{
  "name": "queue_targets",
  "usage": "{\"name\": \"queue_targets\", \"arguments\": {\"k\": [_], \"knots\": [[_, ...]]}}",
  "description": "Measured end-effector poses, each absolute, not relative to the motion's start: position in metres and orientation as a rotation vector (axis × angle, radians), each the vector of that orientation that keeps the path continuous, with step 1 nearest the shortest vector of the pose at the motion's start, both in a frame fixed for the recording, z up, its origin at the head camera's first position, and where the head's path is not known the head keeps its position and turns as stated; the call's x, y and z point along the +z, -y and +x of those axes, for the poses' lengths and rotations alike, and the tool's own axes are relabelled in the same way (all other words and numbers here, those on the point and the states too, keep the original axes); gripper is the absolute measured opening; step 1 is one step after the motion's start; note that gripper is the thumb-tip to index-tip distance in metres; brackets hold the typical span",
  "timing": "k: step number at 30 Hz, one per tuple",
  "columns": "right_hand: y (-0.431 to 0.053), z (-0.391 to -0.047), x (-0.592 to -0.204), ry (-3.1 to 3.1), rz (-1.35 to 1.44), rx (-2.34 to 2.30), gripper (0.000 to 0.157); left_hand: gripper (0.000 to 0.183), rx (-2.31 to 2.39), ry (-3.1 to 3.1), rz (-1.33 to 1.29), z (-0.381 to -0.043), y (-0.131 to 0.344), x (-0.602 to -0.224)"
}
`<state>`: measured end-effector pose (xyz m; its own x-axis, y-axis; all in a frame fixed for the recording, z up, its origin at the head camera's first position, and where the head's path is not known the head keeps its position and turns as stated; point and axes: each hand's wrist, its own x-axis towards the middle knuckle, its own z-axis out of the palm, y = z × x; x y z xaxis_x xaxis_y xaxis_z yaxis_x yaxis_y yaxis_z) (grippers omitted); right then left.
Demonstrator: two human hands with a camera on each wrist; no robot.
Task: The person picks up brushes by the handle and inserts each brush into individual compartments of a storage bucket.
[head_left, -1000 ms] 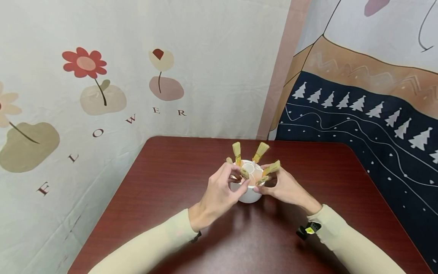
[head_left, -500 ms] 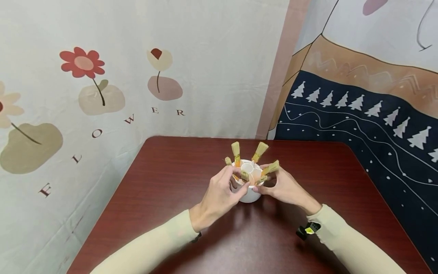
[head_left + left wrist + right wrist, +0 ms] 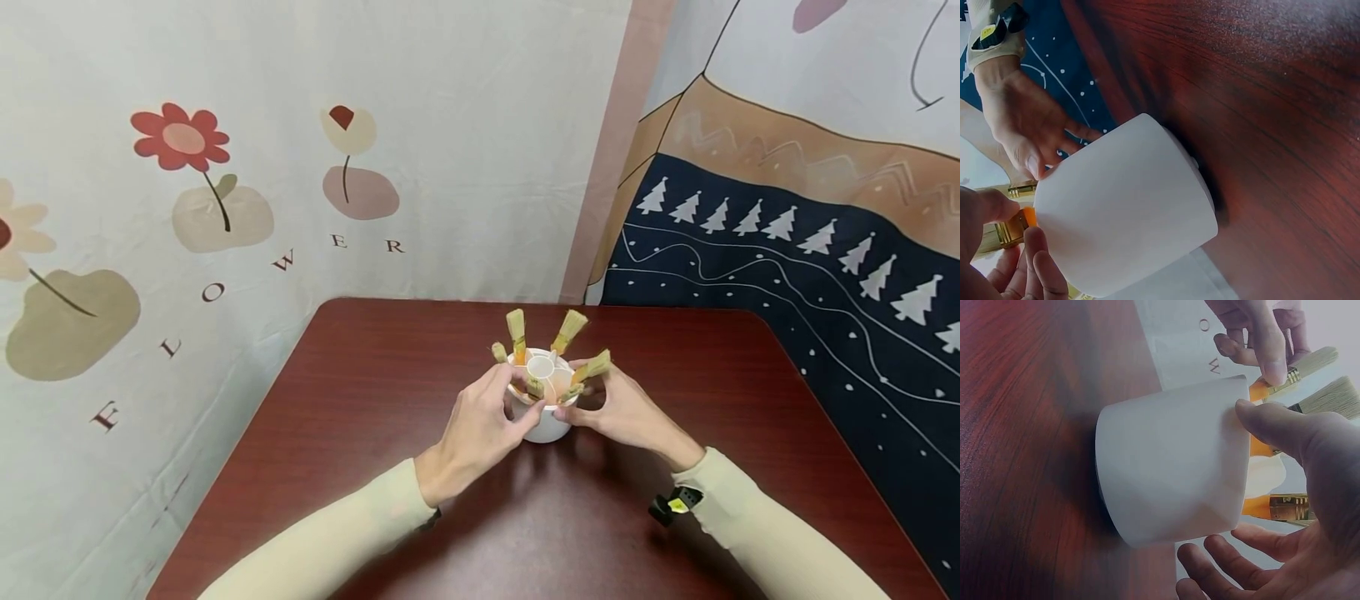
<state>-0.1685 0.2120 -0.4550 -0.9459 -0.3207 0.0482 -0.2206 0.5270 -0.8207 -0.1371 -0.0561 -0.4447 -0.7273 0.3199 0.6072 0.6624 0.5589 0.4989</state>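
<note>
A white round brush holder (image 3: 546, 430) with divided compartments stands on the table, with several paintbrushes (image 3: 570, 327) upright in it, bristles up and leaning outward. My left hand (image 3: 474, 421) pinches one paintbrush (image 3: 1012, 227) at its gold ferrule, between thumb and fingers. The orange handle of that brush goes down inside the rim. On the other side, my right hand (image 3: 628, 417) holds the holder at its rim. Its thumb (image 3: 1275, 425) presses the near edge while the fingers curve along the far side. Lower handle ends are hidden inside the holder.
The dark red wooden table (image 3: 390, 367) carries the holder near its far middle. A pale cloth wall (image 3: 465, 150) with printed flowers hangs behind, and a navy printed cloth (image 3: 720, 250) hangs at the right. A dark band (image 3: 675, 505) sits on the right wrist.
The paintbrush in my left hand has sunk very slightly toward the holder. Both hands otherwise keep nearly the same places and holds.
</note>
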Motion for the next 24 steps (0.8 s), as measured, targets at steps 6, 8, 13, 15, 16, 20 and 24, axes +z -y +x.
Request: {"name": "queue_targets", "arguments": {"k": [6,8,13,15,16,20,24], "knots": [[-0.2129,-0.1675,-0.4558,-2.652,-0.470,-1.391,0.085,0.033,-0.965,2.379,-0.763,-0.1355,0.0569,-0.4448],[-0.2133,-0.1674,-0.4558,-2.651,-0.465,-1.385,0.085,0.033,-0.944,2.390,-0.746,-0.1353,0.0571,-0.4453],[-0.2143,-0.1675,-0.4559,-2.660,-0.451,-1.348,0.087,0.033,-0.913,2.395,-0.729,-0.1356,0.0579,-0.4466],[-0.2146,-0.1675,-0.4558,-2.665,-0.449,-1.332,0.088,0.032,-0.909,2.399,-0.726,-0.1357,0.0584,-0.4468],[-0.2146,-0.1674,-0.4556,-2.669,-0.446,-1.327,0.088,0.032,-0.908,2.400,-0.726,-0.1359,0.0587,-0.4469],[-0.2148,-0.1668,-0.4549,-2.677,-0.443,-1.311,0.089,0.034,-0.915,2.407,-0.724,-0.1358,0.0605,-0.4470],[-0.2149,-0.1665,-0.4544,-2.685,-0.442,-1.298,0.089,0.037,-0.915,2.391,-0.728,-0.1354,0.0630,-0.4473]]}}
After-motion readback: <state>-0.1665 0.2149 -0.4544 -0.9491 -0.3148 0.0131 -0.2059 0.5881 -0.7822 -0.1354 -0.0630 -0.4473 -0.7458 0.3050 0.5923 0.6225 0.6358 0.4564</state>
